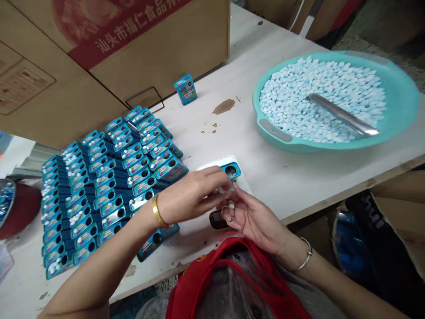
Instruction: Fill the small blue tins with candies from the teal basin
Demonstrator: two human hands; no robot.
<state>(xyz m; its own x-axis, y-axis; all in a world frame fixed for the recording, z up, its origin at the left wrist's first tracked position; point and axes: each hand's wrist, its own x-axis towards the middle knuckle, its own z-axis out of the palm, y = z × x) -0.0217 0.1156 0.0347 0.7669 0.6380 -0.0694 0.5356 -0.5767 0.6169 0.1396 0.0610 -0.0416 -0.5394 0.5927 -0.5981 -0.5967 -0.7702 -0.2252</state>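
Note:
My left hand (195,192), with a gold bracelet at the wrist, reaches over a white scale (244,184), its fingers bent round something pale and small near the right fingertips. My right hand (254,217) is cupped palm up beside it, with a few white candies (231,206) in its curled fingers. A blue tin (231,170) with a round opening lies on the scale just beyond the fingers. The scale's dark display (218,220) shows below my hands. Rows of blue tins (109,177) stand left of my hands, some with white candies on top.
A turquoise basin (285,144) of pale candies, with a metal scoop (341,114) in it, sits at the right. One blue tin (185,90) stands before a large cardboard box (149,48). A red bowl (25,212) is at the far left. Brown stains mark the table.

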